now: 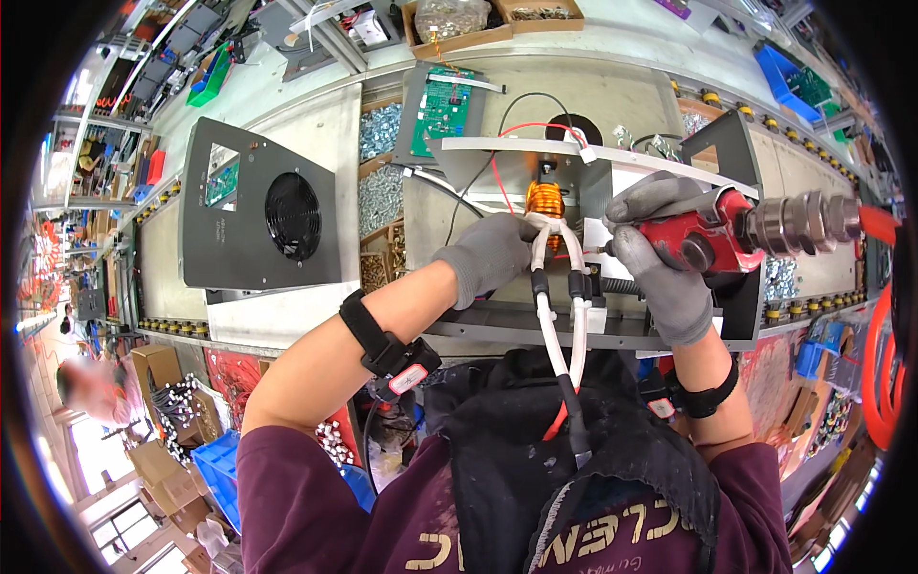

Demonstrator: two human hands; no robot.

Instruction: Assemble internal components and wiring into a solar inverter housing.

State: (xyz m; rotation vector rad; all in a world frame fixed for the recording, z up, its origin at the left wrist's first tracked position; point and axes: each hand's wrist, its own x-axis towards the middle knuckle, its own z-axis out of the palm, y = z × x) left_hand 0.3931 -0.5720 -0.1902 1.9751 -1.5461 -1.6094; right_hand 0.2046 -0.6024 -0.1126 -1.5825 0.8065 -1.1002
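Note:
A grey metal chassis (497,320) lies before me with its inside facing up. In it stands an orange copper-wound coil (545,199), and white cables (550,330) run from it toward my chest. My gloved left hand (490,256) is closed at the coil's left side, its fingertips at the top of the cables; their grip is partly hidden. My gloved right hand (665,273) wraps round a red air screwdriver (703,234) with metal couplings at its rear. The tool's thin bit points left, toward the coil and cables.
A dark panel with a round fan (293,215) lies at left. Behind the chassis is a green circuit board (448,110); bins of screws (381,196) stand beside it. Red and black wires cross the chassis. Roller tracks (794,311) edge the bench, and an orange air hose (878,373) hangs at right.

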